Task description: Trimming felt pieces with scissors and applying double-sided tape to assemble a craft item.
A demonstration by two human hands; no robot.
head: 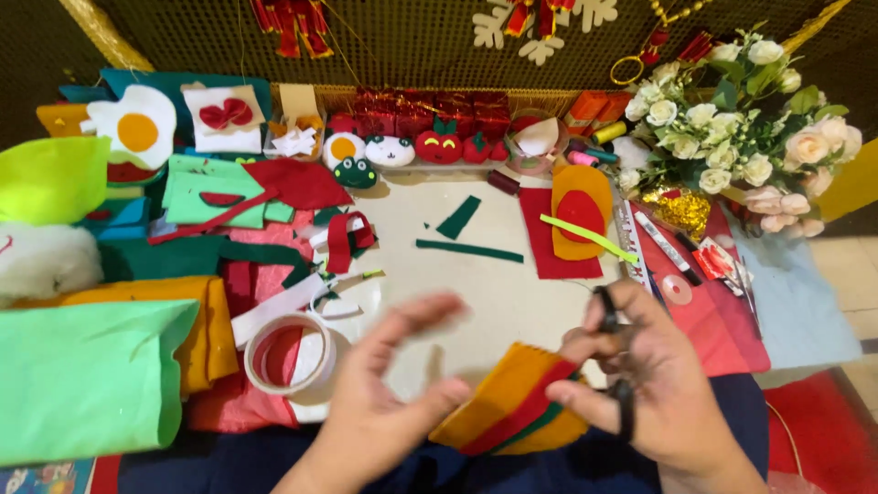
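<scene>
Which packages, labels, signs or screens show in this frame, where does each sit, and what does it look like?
Gift boxes: row at the table's back, small cubes in shiny red wrap.
Sachet: right side on red felt, below the flower bouquet, small flat red-and-white packet.
Printed card: bottom left corner, pale blue with a picture, mostly cut off.
No screens or signs visible.

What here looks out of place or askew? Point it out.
Nothing is damaged or spilled. The stacked orange, red and green felt pieces sit fanned out of line between the left hand and the right hand, which has black scissors. Dark green felt strips lie scattered on the cream table.
</scene>
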